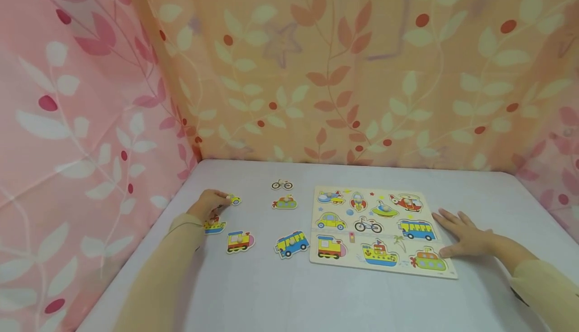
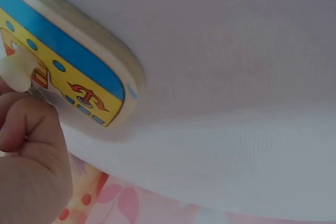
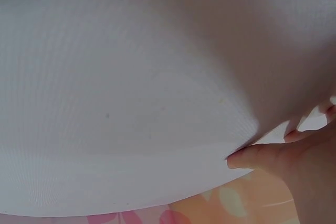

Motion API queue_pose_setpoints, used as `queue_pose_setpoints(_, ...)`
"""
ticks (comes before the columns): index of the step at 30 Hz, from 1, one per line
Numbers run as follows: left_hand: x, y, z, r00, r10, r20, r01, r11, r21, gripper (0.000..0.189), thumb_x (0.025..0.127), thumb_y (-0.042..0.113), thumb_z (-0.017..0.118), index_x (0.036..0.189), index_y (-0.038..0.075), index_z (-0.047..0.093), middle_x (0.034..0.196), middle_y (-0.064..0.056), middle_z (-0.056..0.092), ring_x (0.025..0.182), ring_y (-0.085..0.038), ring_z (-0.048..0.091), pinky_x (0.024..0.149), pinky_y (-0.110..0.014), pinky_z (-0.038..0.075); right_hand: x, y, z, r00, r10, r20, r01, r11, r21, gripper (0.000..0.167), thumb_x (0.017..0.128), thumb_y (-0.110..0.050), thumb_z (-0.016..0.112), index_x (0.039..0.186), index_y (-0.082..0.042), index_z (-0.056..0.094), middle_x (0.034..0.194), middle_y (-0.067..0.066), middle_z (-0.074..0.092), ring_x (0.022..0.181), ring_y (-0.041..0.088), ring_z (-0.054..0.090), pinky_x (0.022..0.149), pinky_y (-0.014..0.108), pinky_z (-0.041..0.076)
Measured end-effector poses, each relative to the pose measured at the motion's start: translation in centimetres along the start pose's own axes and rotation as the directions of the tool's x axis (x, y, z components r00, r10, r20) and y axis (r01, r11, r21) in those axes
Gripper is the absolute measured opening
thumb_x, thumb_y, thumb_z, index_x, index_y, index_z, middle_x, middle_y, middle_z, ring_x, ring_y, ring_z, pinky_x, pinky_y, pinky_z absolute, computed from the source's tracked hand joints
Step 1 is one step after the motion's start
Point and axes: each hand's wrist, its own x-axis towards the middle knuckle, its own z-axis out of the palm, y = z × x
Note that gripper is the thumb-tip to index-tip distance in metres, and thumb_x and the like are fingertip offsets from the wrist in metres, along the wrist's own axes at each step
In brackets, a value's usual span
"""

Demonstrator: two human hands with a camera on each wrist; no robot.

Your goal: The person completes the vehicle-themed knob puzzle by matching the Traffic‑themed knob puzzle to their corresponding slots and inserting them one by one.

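Note:
My left hand pinches the yellow car piece by its knob, at the left of the table in the head view. Just below that hand lies the ship piece, blue and yellow. It looms large in the left wrist view, where its pale knob overlaps the curled fingers and the car is out of sight. Fingers spread, my right hand rests at the right edge of the puzzle board, its thumb beside the printed submarine.
Loose knobbed pieces lie left of the board: a bicycle, a green submarine, a train and a bus. Several knobbed pieces, among them a helicopter, sit along the board's top row. Floral curtains surround the white table.

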Motion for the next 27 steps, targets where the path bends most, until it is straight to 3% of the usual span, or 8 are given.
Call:
queue_pose_setpoints(5,0.0,0.2,0.2,1.000,-0.014,0.000,0.014,0.999,-0.041,0.032,0.092,0.014,0.067,0.119,0.002,0.057,0.083,-0.005,0.053,0.060,-0.015,0.041,0.057,-0.029,0.034,-0.2,-0.1,-0.1,1.000,0.003,0.004,-0.003,1.000,0.007,0.102,0.080,-0.048,0.073,0.152,-0.007,0.014,0.153,0.028,0.008,0.130,0.066,-0.001,0.074,0.089,0.000)
queue_pose_setpoints(15,0.3,0.2,0.0,1.000,0.010,-0.025,-0.011,1.000,-0.029,0.031,0.092,0.016,0.068,0.118,0.001,0.059,0.081,-0.004,0.053,0.062,-0.016,0.043,0.057,-0.029,0.036,0.0,-0.5,-0.3,1.000,0.012,0.006,-0.012,1.000,0.017,0.101,0.079,-0.049,0.074,0.151,-0.004,0.018,0.153,0.028,0.009,0.130,0.065,-0.001,0.075,0.089,0.000)
queue_pose_setpoints(27,-1.9,0.1,0.8,0.993,0.096,-0.063,-0.095,0.995,0.014,0.036,0.092,0.018,0.068,0.120,-0.002,0.060,0.102,-0.012,0.059,0.076,-0.019,0.048,0.063,-0.029,0.039,0.2,-0.3,-0.3,0.998,0.053,0.038,-0.053,0.998,0.013,0.105,0.077,-0.053,0.074,0.150,-0.001,0.018,0.153,0.030,0.006,0.131,0.065,-0.004,0.077,0.088,-0.001)
